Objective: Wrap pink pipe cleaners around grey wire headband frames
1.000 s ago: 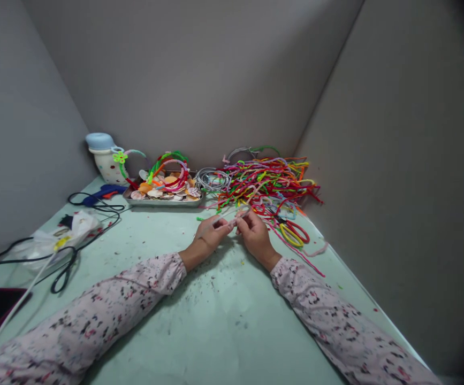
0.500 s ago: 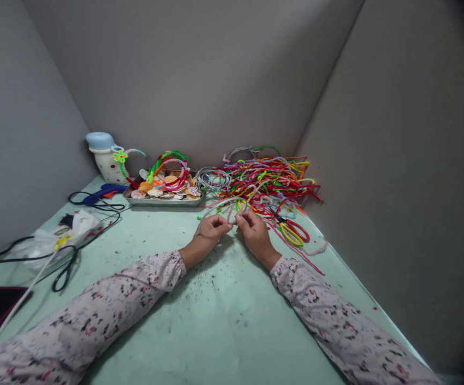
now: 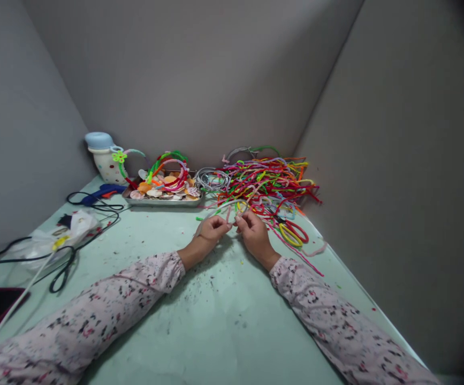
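Note:
My left hand (image 3: 211, 229) and my right hand (image 3: 252, 231) rest close together on the pale green table (image 3: 215, 321), both with fingers pinched. Between them they hold a thin pale pink pipe cleaner (image 3: 232, 207) bent into an arch above the fingertips. Just beyond my right hand lies a big tangled heap of coloured pipe cleaners (image 3: 269, 182). Yellow and red loops (image 3: 293, 233) lie on the table to the right of my right hand.
A metal tray (image 3: 161, 201) with shells and wrapped hoops stands at the back. Beside it are a white jar with a blue lid (image 3: 102, 155), a blue glue gun (image 3: 101, 192), black cables, a plastic bag (image 3: 55, 240) and black scissors (image 3: 63, 270). Grey walls enclose the table.
The pale pipe cleaner, straight between my hands a second ago, is now bent into an arch. My hands have stayed in almost the same place.

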Demonstrator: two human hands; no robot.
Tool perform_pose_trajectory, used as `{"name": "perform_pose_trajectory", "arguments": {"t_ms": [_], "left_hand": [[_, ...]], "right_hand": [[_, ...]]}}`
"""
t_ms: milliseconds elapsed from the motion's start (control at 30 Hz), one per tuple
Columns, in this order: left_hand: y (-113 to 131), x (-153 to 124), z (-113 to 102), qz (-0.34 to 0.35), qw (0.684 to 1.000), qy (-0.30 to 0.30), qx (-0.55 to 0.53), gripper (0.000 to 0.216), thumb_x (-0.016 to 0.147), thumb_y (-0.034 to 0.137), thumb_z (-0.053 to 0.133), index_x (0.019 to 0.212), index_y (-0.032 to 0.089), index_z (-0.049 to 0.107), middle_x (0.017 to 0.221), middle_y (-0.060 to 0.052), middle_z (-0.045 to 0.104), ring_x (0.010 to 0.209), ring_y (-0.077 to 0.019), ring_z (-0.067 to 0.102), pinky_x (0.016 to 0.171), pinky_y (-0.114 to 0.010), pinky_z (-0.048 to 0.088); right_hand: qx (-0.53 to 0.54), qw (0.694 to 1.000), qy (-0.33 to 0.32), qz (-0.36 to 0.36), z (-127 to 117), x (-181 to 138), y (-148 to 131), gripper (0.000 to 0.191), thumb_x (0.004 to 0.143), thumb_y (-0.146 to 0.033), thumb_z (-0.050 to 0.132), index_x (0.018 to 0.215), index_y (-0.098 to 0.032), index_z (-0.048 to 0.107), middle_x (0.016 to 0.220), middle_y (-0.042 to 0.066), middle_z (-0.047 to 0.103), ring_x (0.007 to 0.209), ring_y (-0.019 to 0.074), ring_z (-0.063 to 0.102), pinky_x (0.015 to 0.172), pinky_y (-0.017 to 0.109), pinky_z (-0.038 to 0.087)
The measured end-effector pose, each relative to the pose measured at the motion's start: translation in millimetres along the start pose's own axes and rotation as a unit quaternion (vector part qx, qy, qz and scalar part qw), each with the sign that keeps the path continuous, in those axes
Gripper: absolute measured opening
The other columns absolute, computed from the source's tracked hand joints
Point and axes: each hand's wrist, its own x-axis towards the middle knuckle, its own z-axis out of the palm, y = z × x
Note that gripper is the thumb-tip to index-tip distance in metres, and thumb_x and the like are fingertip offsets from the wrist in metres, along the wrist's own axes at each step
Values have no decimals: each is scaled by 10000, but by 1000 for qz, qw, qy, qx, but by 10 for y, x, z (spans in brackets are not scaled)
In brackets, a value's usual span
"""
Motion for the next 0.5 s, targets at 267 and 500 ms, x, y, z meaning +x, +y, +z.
{"name": "perform_pose_trajectory", "arguments": {"t_ms": [267, 500], "left_hand": [[-35, 16, -17, -6, 1000, 5, 6, 292, 710, 431, 644, 662, 161, 545, 531, 53, 467, 485, -80, 402, 471, -217, 293], [-21, 23, -26, -5, 1000, 16, 2, 283, 705, 409, 640, 611, 163, 537, 516, 52, 454, 478, -80, 394, 477, -223, 302]], "right_hand": [[11, 1000, -5, 2, 7, -2, 15, 212, 878, -357, 505, 744, -198, 549, 615, -25, 537, 572, 139, 509, 564, 253, 391], [22, 1000, -16, -4, 2, -14, 5, 218, 890, -355, 497, 747, -196, 545, 630, -21, 553, 577, 136, 523, 566, 251, 393]]}}
